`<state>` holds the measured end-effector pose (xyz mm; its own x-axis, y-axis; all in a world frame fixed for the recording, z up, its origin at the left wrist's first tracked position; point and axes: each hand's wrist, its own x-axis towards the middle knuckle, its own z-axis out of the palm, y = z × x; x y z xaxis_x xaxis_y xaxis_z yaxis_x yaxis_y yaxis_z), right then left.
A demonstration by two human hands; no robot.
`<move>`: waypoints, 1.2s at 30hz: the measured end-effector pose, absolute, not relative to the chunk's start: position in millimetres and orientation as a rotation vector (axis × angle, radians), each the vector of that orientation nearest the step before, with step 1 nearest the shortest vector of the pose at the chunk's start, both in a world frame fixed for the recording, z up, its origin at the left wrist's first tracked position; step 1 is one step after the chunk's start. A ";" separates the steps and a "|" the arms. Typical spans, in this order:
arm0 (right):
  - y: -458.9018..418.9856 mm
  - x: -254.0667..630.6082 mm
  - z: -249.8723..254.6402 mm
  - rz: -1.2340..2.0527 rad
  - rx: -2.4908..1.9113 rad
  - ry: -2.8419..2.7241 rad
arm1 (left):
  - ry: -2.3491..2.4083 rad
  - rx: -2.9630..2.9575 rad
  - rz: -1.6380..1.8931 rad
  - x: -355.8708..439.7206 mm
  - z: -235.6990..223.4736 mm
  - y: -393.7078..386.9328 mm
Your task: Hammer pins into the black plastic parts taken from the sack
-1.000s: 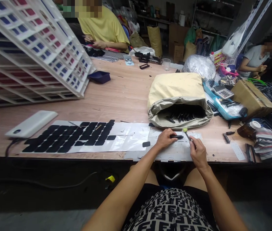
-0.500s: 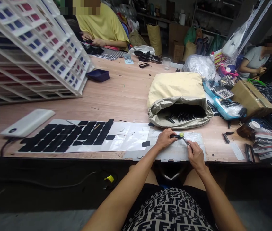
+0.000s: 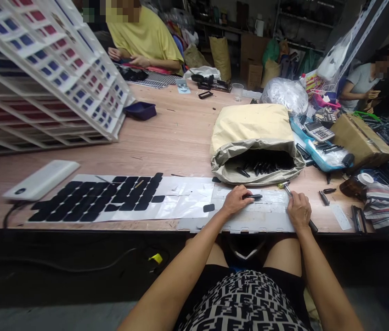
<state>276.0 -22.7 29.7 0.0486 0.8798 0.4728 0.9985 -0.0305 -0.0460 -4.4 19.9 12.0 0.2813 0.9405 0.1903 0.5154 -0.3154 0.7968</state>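
Observation:
My left hand (image 3: 237,200) is closed on a slim black part (image 3: 255,197) and holds it low over a grey-white board (image 3: 239,223) at the table's front edge. In my right hand (image 3: 299,209) is a small hammer (image 3: 283,185) with a yellowish head and a dark handle end, its head to the right of the black part and apart from it. Just behind both hands lies a beige sack (image 3: 249,124), its mouth facing me, with many slim black pieces (image 3: 263,166) inside.
White paper (image 3: 177,207) bearing rows of black stickers (image 3: 91,197) and a white device (image 3: 42,179) lie left. A leaning white crate (image 3: 77,69) stands behind. To the right are a jar (image 3: 352,185), striped cloth (image 3: 383,204) and carton (image 3: 364,140). Two people sit across.
The hammer head came down onto the black part's end, then moved away right with my right hand, which has also turned. My left hand stays nearly in place.

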 end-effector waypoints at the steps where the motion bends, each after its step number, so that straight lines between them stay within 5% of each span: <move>1: -23.1 275.0 29.3 -0.469 -1.982 -1.897 | 1.283 1.936 0.932 -5.0 14.7 15.2; 7: -25.4 271.0 29.3 -0.465 -2.018 -1.907 | 1.026 1.925 0.995 -1.2 28.7 -78.4; 16: -26.6 268.3 30.0 -0.503 -2.029 -1.890 | 1.508 1.556 0.248 16.0 -24.4 -143.2; 23: -26.7 268.8 28.1 -0.518 -2.040 -1.887 | 1.112 1.557 0.180 11.0 53.4 -95.1; 27: -26.2 268.8 27.1 -0.513 -2.044 -1.892 | 1.580 1.578 0.554 6.2 96.6 -0.9; 31: -27.4 267.8 28.1 -0.488 -2.053 -1.892 | 2.105 1.632 0.410 5.8 93.2 86.2; 36: -28.4 266.5 28.2 -0.459 -2.063 -1.886 | 2.183 1.482 0.228 13.4 76.4 118.4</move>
<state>266.5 -28.4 28.2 0.0832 0.8978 0.4325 0.9961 -0.0871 -0.0107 13.4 118.4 76.4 -0.2920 0.9083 -0.2996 0.8268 0.3972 0.3983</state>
